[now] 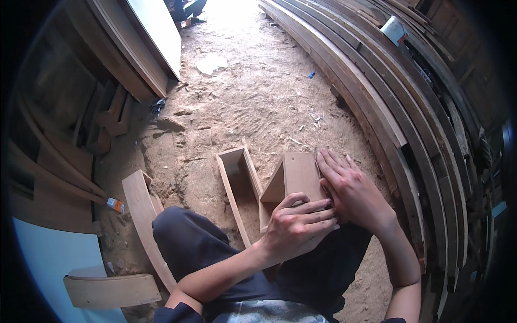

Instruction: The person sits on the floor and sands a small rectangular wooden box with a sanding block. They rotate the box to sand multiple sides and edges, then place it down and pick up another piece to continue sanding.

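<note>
A pale wooden box (302, 171) with an open left side rests against my right knee, its flat panel facing up. My left hand (299, 223) lies across the near end of this panel, fingers bent and pressed onto the wood. Along the panel's right edge lies my right hand (350, 185), its fingers close together and pointing away from me. A thin dark edge shows by its fingertips; what lies beneath the palm is hidden. Just left of the box, a long open wooden frame (252, 171) stands on the ground between my knees.
Long stacked boards (371, 81) run along the right, with a white container (393, 30) on them. At left are a curved wooden piece (141, 202), a short wooden piece (113, 290), a small box (115, 204) and a pale blue board (59, 258). Sawdust covers the ground (242, 107). A person (186, 9) is far off.
</note>
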`<state>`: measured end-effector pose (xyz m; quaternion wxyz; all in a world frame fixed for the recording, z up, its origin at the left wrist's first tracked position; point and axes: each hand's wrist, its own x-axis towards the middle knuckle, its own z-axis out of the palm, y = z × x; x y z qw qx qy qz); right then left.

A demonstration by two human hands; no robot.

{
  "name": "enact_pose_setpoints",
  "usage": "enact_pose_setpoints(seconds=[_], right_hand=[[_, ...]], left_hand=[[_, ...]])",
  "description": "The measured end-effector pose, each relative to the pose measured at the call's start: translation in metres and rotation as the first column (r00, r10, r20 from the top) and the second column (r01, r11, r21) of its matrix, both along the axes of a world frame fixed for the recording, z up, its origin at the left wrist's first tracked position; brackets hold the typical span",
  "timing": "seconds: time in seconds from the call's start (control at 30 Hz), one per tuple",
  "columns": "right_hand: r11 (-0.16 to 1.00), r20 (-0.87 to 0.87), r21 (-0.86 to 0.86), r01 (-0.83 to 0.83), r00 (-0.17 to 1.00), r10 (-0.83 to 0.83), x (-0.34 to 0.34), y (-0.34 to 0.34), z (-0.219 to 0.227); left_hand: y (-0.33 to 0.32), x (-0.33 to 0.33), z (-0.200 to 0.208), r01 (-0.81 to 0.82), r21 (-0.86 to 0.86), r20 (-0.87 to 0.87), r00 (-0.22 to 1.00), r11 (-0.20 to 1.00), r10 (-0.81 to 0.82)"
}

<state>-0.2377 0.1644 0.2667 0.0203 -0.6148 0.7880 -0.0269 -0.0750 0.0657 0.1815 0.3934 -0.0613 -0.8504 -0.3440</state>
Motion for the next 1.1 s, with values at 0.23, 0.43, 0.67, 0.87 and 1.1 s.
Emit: enact_pose_setpoints(seconds=[0.23, 0.43, 0.67, 0.87, 1.1], right_hand=[[1.0, 0.009, 0.006, -0.022, 1.0, 0.022, 0.006, 0.008, -0.004], [0.999, -0.02, -0.035, 0.001, 1.0, -0.002, -0.002, -0.009, -0.008], [0.998, -0.112, -0.058, -0.039, 0.993, 0.032, -0.001, -0.004, -0.004], [0.999, -0.121, 0.019, -0.036, 0.992, 0.038, 0.016, 0.015, 0.007], [0.997, -0.085, -0.039, -0.07, 0.994, 0.066, 0.014, 0.01, -0.012]], left_hand=[[0.002, 0.001, 0.004, -0.082, -0.056, -0.021, 0.996, 0.995, 0.081], [0.007, -0.001, 0.005, -0.12, -0.085, -0.038, 0.992, 0.989, 0.117], [0.003, 0.002, 0.007, -0.13, -0.125, -0.035, 0.991, 0.984, 0.127], [0.004, 0.003, 0.009, -0.105, -0.119, -0.032, 0.994, 0.987, 0.102], [-0.002, 0.007, 0.005, -0.083, -0.142, -0.022, 0.997, 0.986, 0.081]])
